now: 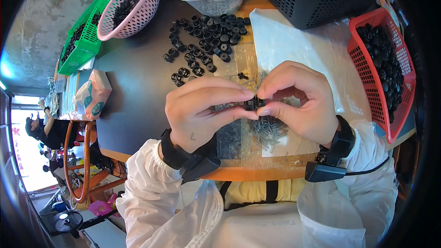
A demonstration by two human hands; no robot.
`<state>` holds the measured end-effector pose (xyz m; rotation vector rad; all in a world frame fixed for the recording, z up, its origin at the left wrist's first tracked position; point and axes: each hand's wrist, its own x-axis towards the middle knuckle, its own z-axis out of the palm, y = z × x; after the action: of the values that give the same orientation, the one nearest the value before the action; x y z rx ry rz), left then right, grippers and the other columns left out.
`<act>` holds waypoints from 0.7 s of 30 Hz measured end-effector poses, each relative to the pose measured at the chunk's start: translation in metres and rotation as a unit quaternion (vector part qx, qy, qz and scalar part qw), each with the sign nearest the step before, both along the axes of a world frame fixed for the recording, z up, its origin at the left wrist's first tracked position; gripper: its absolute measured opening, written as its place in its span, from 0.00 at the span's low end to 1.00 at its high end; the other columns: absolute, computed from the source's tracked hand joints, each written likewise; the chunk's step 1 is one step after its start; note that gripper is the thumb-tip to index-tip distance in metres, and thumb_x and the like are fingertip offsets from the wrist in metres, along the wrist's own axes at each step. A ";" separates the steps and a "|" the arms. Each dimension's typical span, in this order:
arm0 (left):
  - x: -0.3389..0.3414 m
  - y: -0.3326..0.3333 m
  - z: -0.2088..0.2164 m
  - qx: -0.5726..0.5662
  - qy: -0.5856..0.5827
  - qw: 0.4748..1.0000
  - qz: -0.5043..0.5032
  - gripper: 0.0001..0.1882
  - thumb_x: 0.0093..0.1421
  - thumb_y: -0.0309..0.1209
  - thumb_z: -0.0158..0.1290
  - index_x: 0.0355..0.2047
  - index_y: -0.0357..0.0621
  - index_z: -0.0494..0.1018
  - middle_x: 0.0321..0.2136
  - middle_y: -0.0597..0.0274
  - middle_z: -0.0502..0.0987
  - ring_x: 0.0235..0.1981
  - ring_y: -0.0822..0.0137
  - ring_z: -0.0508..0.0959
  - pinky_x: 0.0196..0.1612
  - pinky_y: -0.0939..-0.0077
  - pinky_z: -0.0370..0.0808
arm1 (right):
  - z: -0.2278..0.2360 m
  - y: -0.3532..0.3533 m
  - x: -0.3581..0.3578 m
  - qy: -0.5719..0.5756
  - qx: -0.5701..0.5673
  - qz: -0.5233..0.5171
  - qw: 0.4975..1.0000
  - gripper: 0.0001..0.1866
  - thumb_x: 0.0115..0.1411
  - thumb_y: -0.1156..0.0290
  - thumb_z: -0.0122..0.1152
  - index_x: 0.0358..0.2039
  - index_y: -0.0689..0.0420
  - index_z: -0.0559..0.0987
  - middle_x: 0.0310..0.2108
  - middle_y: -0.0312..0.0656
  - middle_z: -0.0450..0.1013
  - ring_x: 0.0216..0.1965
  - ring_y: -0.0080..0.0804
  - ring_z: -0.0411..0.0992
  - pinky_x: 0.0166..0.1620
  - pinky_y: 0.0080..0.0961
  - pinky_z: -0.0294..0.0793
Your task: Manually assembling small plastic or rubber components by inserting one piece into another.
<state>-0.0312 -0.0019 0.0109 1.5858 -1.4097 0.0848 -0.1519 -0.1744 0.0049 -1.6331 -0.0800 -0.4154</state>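
Observation:
My left hand (197,108) and my right hand (301,96) meet over the table, thumbs and forefingers pinching a small black plastic part (252,104) between them. The fingertips hide much of it, so its full shape does not show. Just beneath lies a heap of thin grey metal pins (270,132), partly covered by my right hand. A single small black piece (242,76) rests beyond my fingertips. Farther off, several round black plastic caps and rings (206,41) are spread loosely across the tabletop.
Beyond the loose parts stand a clear plastic tub (216,4), a pink basket (148,7) and a green basket (89,41). A black crate (308,0) and a red basket (358,59) of black parts flank the right. A tissue pack (97,93) sits left; another person (43,128) is farther away.

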 end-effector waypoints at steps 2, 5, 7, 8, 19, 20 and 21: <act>0.000 0.000 -0.001 0.012 0.075 0.997 -0.009 0.19 0.38 0.24 0.71 0.33 0.35 0.78 0.30 0.54 0.79 0.30 0.68 0.79 0.33 0.80 0.77 | -0.001 -0.001 0.002 -0.012 -0.014 -0.005 1.000 0.12 0.46 0.86 0.66 0.32 0.61 0.78 0.33 0.38 0.73 0.34 0.22 0.73 0.38 0.20 0.78; 0.000 -0.001 -0.005 -0.022 0.176 0.984 -0.034 0.18 0.42 0.19 0.68 0.36 0.35 0.79 0.34 0.53 0.79 0.31 0.68 0.80 0.34 0.79 0.79 | 0.003 0.004 0.001 0.016 0.061 -0.031 0.998 0.13 0.46 0.86 0.66 0.33 0.61 0.78 0.32 0.37 0.72 0.34 0.23 0.73 0.38 0.20 0.78; 0.000 0.000 -0.007 -0.022 0.182 0.983 -0.028 0.19 0.42 0.19 0.68 0.37 0.34 0.78 0.34 0.53 0.79 0.31 0.68 0.80 0.34 0.79 0.79 | -0.001 -0.001 0.003 -0.010 0.024 -0.025 0.999 0.14 0.46 0.87 0.66 0.34 0.61 0.78 0.32 0.37 0.72 0.33 0.22 0.73 0.38 0.20 0.78; 0.000 0.000 -0.007 -0.023 0.187 0.982 -0.022 0.19 0.42 0.19 0.68 0.37 0.33 0.78 0.35 0.53 0.78 0.31 0.68 0.79 0.34 0.79 0.79 | -0.002 -0.002 0.004 -0.036 -0.014 -0.020 0.999 0.14 0.45 0.87 0.66 0.34 0.61 0.78 0.32 0.37 0.73 0.33 0.22 0.73 0.39 0.20 0.78; -0.002 0.000 -0.006 0.012 0.169 0.985 -0.025 0.21 0.38 0.24 0.71 0.35 0.35 0.78 0.32 0.54 0.77 0.33 0.66 0.77 0.37 0.76 0.73 | -0.003 -0.004 0.005 -0.067 -0.110 -0.032 0.991 0.13 0.43 0.87 0.67 0.31 0.60 0.78 0.30 0.39 0.72 0.31 0.27 0.73 0.36 0.21 0.76; -0.002 -0.001 -0.006 0.012 0.170 0.985 -0.024 0.21 0.38 0.25 0.71 0.35 0.35 0.78 0.32 0.54 0.78 0.33 0.66 0.77 0.37 0.76 0.73 | -0.003 -0.004 0.005 -0.070 -0.115 -0.032 0.990 0.13 0.43 0.86 0.67 0.31 0.60 0.78 0.30 0.39 0.73 0.31 0.27 0.73 0.37 0.21 0.76; -0.002 0.000 -0.006 0.014 0.171 0.985 -0.023 0.21 0.38 0.25 0.71 0.35 0.35 0.78 0.32 0.54 0.78 0.33 0.66 0.77 0.37 0.76 0.73 | -0.002 -0.004 0.005 -0.069 -0.114 -0.031 0.991 0.13 0.43 0.86 0.67 0.31 0.60 0.78 0.30 0.39 0.73 0.31 0.27 0.73 0.37 0.21 0.76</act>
<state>-0.0336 -0.0023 0.0050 1.5054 -1.1809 -0.2252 -0.1473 -0.1782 0.0025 -1.8336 -0.1865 -0.5833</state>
